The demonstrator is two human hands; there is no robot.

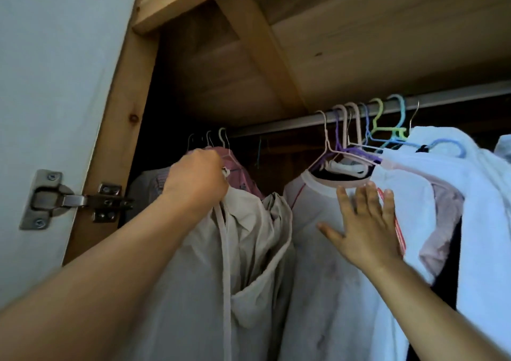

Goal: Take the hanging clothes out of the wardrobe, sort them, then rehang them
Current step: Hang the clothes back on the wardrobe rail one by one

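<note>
With our left hand (197, 176) clenched on the beige hooded coat's hanger (225, 171) below the rail (276, 128) and our right hand (365, 222) flat against the white shirt (318, 264), a sideways tug might snag neighbouring hangers.

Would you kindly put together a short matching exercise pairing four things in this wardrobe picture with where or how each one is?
Things:
1. left hand
2. right hand
3. metal hinge
4. green hanger

States or places:
A. hooked on the rail, among the coloured hangers on the right
B. fingers spread flat against the white top
C. curled around the top of the beige garment, just below the rail
D. fixed between the door and the wooden frame, at the far left

Pairs: 1-C, 2-B, 3-D, 4-A
</note>
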